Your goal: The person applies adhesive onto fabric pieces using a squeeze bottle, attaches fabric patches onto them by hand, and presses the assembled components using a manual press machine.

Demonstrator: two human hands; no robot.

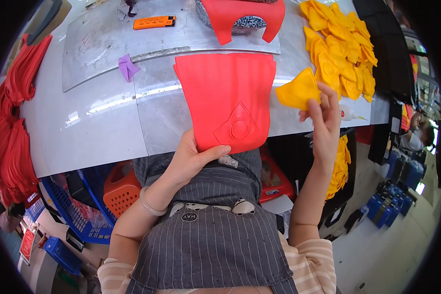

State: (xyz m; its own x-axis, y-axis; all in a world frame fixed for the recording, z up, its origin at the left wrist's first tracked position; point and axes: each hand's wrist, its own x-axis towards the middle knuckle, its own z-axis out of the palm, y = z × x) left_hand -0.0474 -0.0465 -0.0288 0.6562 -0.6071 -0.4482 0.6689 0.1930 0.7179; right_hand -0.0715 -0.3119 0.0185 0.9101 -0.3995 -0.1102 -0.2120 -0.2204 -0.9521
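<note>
Live at the table (93, 132), and gripping the red sheets (225, 83) by their lower edge with the left hand (191, 159), closed on them with the thumb across the front! Seen on the top face, just above that thumb: a raised diamond with a ring inside. Over on the other side, pinching a yellow piece (294, 92) between thumb and fingers of the right hand (327, 113), partly curled and held up just beside the red sheets, apart from them.

Out beyond the right hand, spread in a heap on the table: yellow pieces (348, 46). Lying near that hand, partly hidden behind it: a white bottle (348, 113) with a yellow tip. Straight ahead, past the top edge of the red sheets: a red arched piece (245, 12) over a speckled object (250, 24). Off to the left, on the metal plate (98, 54): an orange case (154, 23). Closer in, a purple scrap (128, 68). Far left, bunched in layers along the table's edge: red strips (10, 152). And down below the table, on the left: a red basket (118, 193) beside a blue crate (78, 215).
</note>
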